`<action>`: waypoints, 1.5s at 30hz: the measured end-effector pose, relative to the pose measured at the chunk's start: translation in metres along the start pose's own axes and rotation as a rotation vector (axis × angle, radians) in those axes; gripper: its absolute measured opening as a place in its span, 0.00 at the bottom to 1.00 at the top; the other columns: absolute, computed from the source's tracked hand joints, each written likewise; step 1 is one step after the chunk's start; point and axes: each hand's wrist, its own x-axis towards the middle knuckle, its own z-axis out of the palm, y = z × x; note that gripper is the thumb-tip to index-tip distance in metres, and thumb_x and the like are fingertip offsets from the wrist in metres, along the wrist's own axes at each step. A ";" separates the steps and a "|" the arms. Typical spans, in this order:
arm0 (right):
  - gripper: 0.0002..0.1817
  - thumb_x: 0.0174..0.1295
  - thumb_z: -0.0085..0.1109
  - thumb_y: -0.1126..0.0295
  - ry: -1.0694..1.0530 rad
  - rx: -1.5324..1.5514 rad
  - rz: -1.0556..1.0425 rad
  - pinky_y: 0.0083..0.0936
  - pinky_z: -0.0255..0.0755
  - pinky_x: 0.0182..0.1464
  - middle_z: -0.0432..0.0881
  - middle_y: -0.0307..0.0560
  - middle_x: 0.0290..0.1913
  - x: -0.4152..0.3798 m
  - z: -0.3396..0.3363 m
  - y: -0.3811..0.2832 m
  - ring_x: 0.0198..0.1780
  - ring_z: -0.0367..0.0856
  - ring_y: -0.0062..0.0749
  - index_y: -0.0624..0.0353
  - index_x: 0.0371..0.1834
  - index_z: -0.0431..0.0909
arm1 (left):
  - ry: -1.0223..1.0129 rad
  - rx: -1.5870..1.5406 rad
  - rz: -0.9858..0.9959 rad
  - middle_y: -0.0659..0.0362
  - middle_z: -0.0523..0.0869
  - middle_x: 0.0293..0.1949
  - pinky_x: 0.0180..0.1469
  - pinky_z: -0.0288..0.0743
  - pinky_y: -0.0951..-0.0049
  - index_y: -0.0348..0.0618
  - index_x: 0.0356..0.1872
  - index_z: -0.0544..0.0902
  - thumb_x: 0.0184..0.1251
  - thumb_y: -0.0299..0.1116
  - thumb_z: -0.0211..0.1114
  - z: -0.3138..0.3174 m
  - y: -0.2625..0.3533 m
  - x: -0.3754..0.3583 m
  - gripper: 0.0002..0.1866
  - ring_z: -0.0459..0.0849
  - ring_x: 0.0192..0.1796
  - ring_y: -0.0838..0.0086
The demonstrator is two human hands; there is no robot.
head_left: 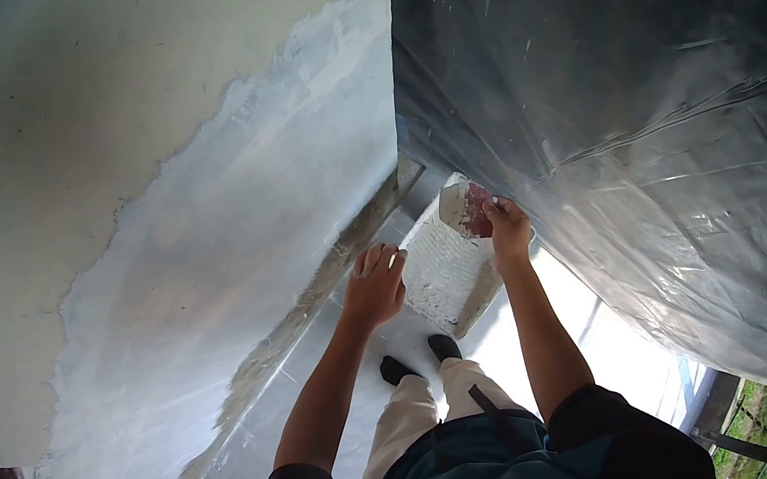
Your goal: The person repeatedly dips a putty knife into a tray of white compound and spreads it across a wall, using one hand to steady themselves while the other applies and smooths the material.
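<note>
My right hand (508, 227) grips a flat scraper (472, 210), reddish near my fingers and coated with pale paste toward its far end. The scraper is over the upper right part of a pale container (452, 274), whose inside is smeared with white, ridged paste. Whether the scraper touches the paste is hard to tell. My left hand (374, 285) is beside the container's left edge, fingers loosely bent and thumb apart, with nothing visible in it. On the left stands a wall (226, 205) with a whiter coated lower area and a ragged edge against the cream upper part.
Dark plastic sheeting (624, 98) hangs along the right, close to my right hand. A rough strip (312, 297) runs along the wall's foot. My feet in dark socks (397, 370) stand just below the container. Grass (765, 424) shows beyond bars at lower right.
</note>
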 end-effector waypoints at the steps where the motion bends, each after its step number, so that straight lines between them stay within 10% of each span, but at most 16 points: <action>1: 0.10 0.63 0.62 0.73 0.021 -0.041 0.030 0.20 0.70 0.38 0.82 0.40 0.34 -0.001 -0.005 0.000 0.34 0.76 0.19 0.68 0.44 0.82 | -0.014 -0.018 -0.009 0.54 0.75 0.53 0.63 0.65 0.58 0.40 0.49 0.77 0.49 0.27 0.65 0.007 0.003 0.001 0.21 0.71 0.61 0.60; 19: 0.10 0.61 0.56 0.70 -0.067 -0.933 -0.124 0.42 0.74 0.46 0.85 0.57 0.39 0.082 -0.082 0.130 0.44 0.83 0.56 0.59 0.43 0.81 | -0.226 -0.137 -0.322 0.52 0.72 0.60 0.69 0.60 0.53 0.39 0.58 0.71 0.55 0.29 0.63 0.138 0.040 -0.032 0.27 0.64 0.70 0.56; 45: 0.09 0.60 0.56 0.73 -0.194 -0.995 -0.308 0.44 0.75 0.45 0.84 0.61 0.37 0.115 -0.066 0.179 0.41 0.83 0.58 0.60 0.42 0.81 | -0.200 -0.254 -0.404 0.49 0.69 0.64 0.71 0.59 0.52 0.37 0.62 0.67 0.59 0.30 0.62 0.211 0.062 -0.028 0.28 0.63 0.72 0.55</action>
